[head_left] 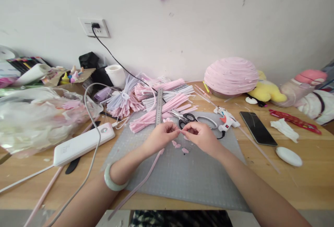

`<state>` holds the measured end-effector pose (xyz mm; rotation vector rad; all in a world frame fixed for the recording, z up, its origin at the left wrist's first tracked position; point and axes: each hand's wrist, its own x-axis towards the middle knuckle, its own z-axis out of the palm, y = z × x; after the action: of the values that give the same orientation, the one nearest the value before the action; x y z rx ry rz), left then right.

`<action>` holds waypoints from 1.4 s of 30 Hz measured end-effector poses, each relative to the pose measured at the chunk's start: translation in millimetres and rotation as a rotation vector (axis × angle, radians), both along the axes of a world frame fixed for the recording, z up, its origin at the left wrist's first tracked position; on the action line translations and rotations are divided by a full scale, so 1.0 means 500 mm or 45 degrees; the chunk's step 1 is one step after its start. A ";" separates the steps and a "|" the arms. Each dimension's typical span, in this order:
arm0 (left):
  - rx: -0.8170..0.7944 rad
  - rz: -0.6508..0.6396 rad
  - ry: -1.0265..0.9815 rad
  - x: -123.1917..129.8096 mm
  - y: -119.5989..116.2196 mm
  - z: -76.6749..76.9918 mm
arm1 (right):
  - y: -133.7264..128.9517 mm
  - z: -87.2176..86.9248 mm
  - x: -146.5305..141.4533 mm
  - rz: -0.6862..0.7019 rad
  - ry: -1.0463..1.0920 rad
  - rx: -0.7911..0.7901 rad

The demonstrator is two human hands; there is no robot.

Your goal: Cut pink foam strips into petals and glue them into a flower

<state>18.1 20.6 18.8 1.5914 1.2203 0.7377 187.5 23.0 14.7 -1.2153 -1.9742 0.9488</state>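
My left hand point(164, 135) and my right hand point(198, 135) meet over the grey cutting mat point(198, 178), thumbs and forefingers pinched together. Whatever lies between the fingertips is too small and covered to make out. Below the hands, several small pink pieces point(185, 150) rest on the mat. A long pink pipe cleaner point(146, 178) runs from under my left hand past the mat's near edge. Just beyond the fingers are black-handled scissors point(189, 116). A steel ruler point(159, 107) lies on bundles of pink and white pipe cleaners point(143, 124).
At right are a glue gun point(227, 119), a phone point(258, 128), a white oval object point(289, 156) and a pink dome point(231, 76). To the left, a white power bank point(85, 144) with a looping cable sits near a clear plastic bag point(39, 119).
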 end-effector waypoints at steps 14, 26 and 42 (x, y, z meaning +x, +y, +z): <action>0.168 -0.053 0.106 -0.010 0.004 0.000 | 0.004 0.015 0.008 0.021 0.036 -0.239; 0.395 -0.165 0.235 -0.011 0.001 0.010 | 0.013 0.007 0.007 0.010 0.513 -0.837; 0.571 -0.089 0.364 -0.031 0.021 0.005 | 0.019 -0.009 0.022 -0.016 -0.325 -0.258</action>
<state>2.5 31.1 21.2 2.1570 1.2496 0.7960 198.3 32.4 10.1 -1.5260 -2.1007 1.0515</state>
